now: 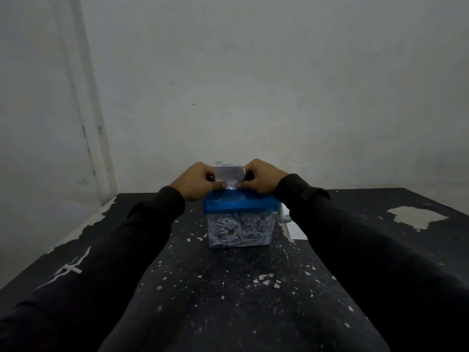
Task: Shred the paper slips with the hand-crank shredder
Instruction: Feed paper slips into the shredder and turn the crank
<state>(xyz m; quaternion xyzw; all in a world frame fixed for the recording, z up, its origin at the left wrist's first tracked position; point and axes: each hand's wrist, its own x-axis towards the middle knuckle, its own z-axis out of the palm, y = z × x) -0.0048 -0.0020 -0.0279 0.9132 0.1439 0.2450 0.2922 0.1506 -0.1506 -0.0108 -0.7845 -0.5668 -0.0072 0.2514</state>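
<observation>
Two hands share one paper slip (pixel 229 174) above the shredder: the left hand (pixel 196 180) pinches the slip's left edge, thumb and forefinger closed on it, and the right hand (pixel 261 179) pinches the right edge the same way, so each grip is closed on paper and holds nothing else. Between the two grips the slip stands roughly upright, its lower edge just at the blue lid (pixel 239 203) directly beneath them; whether it has entered the slot I cannot tell. Below the lid, the clear bin (pixel 239 231) looks nearly full of shreds. To do this step well, I judge, keep the slip taut and square to the slot, lower both grips evenly so neither corner leads, and release only the right grip for the crank, which seems to sit just under the right wrist. Further right, a white sheet (pixel 295 229) lies on the worktop (pixel 228 288).
</observation>
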